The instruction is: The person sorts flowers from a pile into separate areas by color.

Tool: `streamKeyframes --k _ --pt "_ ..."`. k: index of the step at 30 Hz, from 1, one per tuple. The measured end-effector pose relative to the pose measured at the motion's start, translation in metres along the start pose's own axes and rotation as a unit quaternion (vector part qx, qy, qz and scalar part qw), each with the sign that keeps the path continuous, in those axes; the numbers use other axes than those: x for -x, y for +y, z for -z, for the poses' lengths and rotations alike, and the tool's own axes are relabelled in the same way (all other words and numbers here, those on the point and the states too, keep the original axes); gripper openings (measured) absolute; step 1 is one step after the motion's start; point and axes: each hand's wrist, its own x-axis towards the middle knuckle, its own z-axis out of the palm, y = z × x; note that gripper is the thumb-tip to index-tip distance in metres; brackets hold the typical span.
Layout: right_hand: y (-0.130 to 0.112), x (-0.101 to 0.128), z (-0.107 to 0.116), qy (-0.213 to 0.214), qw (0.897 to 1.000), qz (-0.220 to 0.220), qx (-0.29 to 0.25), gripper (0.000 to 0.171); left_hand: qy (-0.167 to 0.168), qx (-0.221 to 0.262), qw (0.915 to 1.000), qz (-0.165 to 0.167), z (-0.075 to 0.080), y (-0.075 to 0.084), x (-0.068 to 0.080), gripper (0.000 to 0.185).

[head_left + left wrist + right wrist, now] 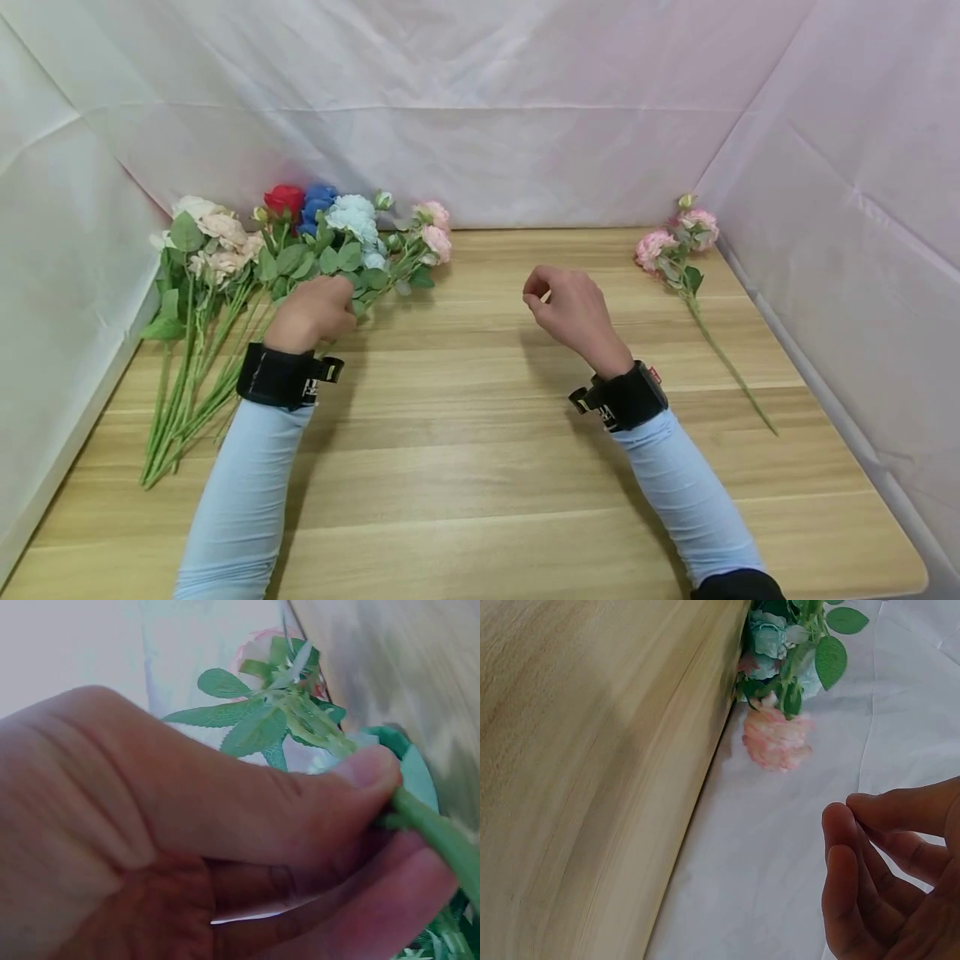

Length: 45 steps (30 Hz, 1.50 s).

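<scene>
My left hand pinches a green stem between thumb and fingers, at the right side of the flower bunch. Beyond the fingertips, in the left wrist view, the stem leads to leaves and a pink flower. In the head view, pink blooms lie up and right of this hand. My right hand hovers over the table's middle with loosely curled fingers and nothing in them. Its thumb tip meets the index fingertip in the right wrist view.
Cream flowers, a red rose, a blue flower and light blue flowers lie at the table's back left, stems toward the front. A pink flower stem lies at right. White cloth surrounds the wooden table.
</scene>
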Motion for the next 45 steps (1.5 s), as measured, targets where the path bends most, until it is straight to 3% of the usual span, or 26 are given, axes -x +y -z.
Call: streamKeyframes --k 5,10,14,24,30,36,40,45 --pt "0.001 0.002 0.000 0.002 1.000 0.000 -0.001 0.005 0.027 -0.008 0.9993 -0.022 0.004 0.008 0.004 0.035" --pt "0.000 0.002 0.001 0.000 1.000 -0.004 0.001 0.005 0.085 0.001 0.9955 -0.042 0.010 0.014 0.008 0.035" --pt "0.000 0.001 0.002 0.001 1.000 0.000 0.002 0.005 0.110 0.017 0.9930 -0.039 0.012 0.020 0.010 0.037" --pt "-0.002 0.001 0.002 -0.014 1.000 0.003 -0.005 0.004 0.107 0.040 0.9913 -0.066 0.011 0.031 0.007 0.017" --pt "-0.006 0.000 -0.003 -0.038 0.998 -0.003 -0.050 0.006 0.074 0.078 0.9914 -0.075 0.001 0.038 -0.002 0.015" --pt "-0.014 0.000 -0.013 -0.089 0.984 -0.013 -0.156 0.018 0.050 0.116 0.9890 -0.077 -0.014 0.053 -0.012 0.015" --pt "-0.019 0.000 -0.019 -0.113 0.966 -0.021 -0.231 0.027 0.064 0.121 0.9857 -0.098 -0.024 0.067 -0.016 0.014" --pt "-0.021 0.000 -0.024 -0.127 0.949 -0.039 -0.287 0.033 0.076 0.137 0.9809 -0.115 -0.034 0.082 -0.020 0.012"
